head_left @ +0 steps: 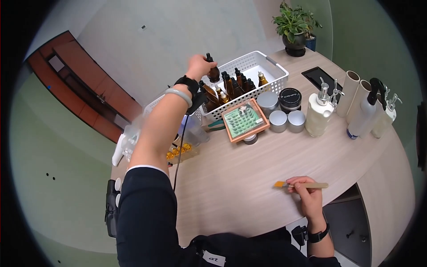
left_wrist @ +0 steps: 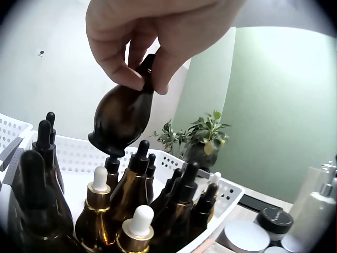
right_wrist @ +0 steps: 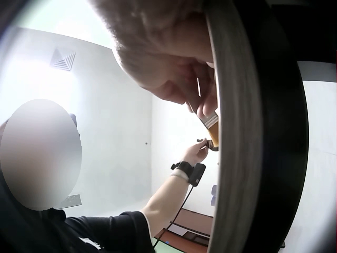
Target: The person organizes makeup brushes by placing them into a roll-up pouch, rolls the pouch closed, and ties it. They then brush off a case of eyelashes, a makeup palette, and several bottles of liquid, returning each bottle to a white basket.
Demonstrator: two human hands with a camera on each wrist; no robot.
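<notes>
My left hand point(head_left: 199, 66) pinches a dark brown dropper bottle point(head_left: 214, 73) by its neck, above a white perforated basket point(head_left: 278, 84). The left wrist view shows that bottle point(left_wrist: 122, 116) tilted, thumb and fingertips at its narrow top, over several upright brown bottles with black or white droppers. Whether it touches them I cannot tell. Low over the table's front part, my right hand point(head_left: 308, 196) grips the wooden handle of a brush point(head_left: 316, 185), its orange bristles pointing left. In the right wrist view the bristles point(right_wrist: 213, 133) show beyond the fingertips.
In front of the basket lie a wood-framed green box point(head_left: 243, 120) and several round tins point(head_left: 278, 121). Pump bottles point(head_left: 319, 113), a spray bottle point(head_left: 361, 116) and cardboard tubes point(head_left: 348, 93) stand at the right. A potted plant point(head_left: 293, 42) is at the back; amber-capped bottles point(head_left: 184, 149) stand left.
</notes>
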